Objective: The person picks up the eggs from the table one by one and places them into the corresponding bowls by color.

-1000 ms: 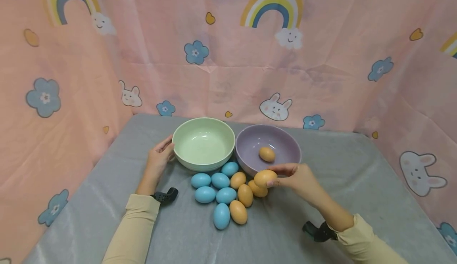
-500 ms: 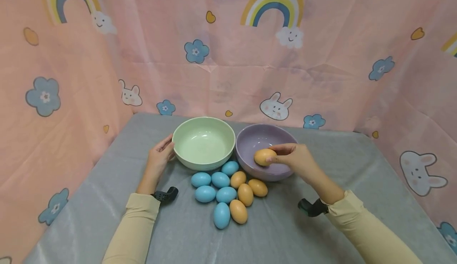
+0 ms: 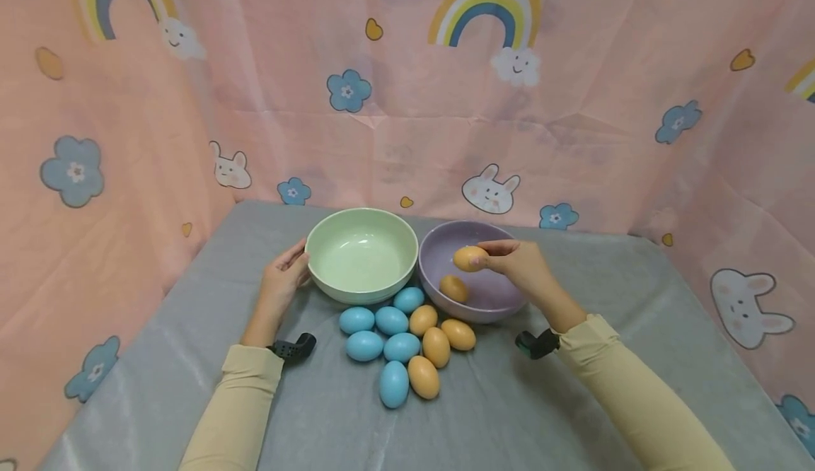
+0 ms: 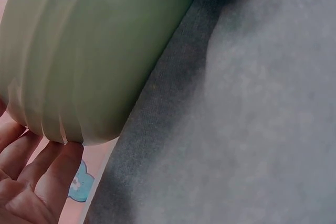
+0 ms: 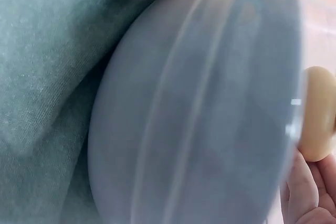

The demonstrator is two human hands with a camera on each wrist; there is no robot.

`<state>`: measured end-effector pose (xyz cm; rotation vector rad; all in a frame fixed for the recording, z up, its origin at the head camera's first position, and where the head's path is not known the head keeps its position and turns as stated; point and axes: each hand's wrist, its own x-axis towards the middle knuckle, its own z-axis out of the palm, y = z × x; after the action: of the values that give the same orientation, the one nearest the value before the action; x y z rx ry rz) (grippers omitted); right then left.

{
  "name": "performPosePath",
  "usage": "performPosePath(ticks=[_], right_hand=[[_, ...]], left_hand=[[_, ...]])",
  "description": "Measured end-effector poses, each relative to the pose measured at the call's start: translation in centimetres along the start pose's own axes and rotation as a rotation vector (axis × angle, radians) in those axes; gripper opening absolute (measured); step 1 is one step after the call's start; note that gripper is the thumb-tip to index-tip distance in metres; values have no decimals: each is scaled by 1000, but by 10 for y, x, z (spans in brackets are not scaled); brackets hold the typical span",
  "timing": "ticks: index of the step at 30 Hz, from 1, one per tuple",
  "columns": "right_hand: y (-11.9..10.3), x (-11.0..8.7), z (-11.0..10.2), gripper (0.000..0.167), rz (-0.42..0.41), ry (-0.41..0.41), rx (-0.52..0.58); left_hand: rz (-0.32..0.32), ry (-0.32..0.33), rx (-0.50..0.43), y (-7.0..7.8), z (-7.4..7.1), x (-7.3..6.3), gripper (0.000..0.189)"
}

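Observation:
My right hand (image 3: 525,269) pinches an orange-brown egg (image 3: 470,259) over the inside of the purple bowl (image 3: 509,301). A second orange-brown egg (image 3: 454,288) lies at the bottom of that bowl. In the right wrist view the held egg (image 5: 318,114) shows beyond the bowl's rim. My left hand (image 3: 283,276) rests its nearly straight fingers against the left side of the light green bowl (image 3: 363,255), which has nothing in it. The left wrist view shows the fingertips (image 4: 71,153) touching the ridged outer wall.
In front of the two adjoining bowls, several blue eggs (image 3: 365,346) lie grouped at left. Several orange-brown eggs (image 3: 424,378) lie beside them at right. Everything stands on a grey cloth-covered table (image 3: 331,435), with a patterned pink curtain (image 3: 407,146) behind and at both sides.
My right hand has carried the pinched egg from the purple bowl's near edge to over its inside. The egg within that bowl has shifted left and nearer. My left hand stays put.

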<state>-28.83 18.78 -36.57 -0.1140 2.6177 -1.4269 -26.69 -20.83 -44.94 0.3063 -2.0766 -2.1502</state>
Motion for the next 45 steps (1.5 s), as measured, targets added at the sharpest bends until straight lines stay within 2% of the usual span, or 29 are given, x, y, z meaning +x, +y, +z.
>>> performPosePath(ticks=[6,13,20,27,36,45], right_hand=[[10,15,7,59,40,21,1],[13,22,14,58,85,56,1],[17,30,20,57,142,75,50],[24,39,24,55,174,104,22],[25,43,25,56,162,59,-44],[26,48,29,53,158,23,-133]], left_hand=[[-10,-8,-11,0,1,0,48],[3,-16,1,0,1,0,48],[17,-21,-14,-1,1,0,48],[16,-24,-3,-2,0,-1,49],[11,-14,-8,-1,-1,1,48],[32,-22,18,1,-2,-2,50]])
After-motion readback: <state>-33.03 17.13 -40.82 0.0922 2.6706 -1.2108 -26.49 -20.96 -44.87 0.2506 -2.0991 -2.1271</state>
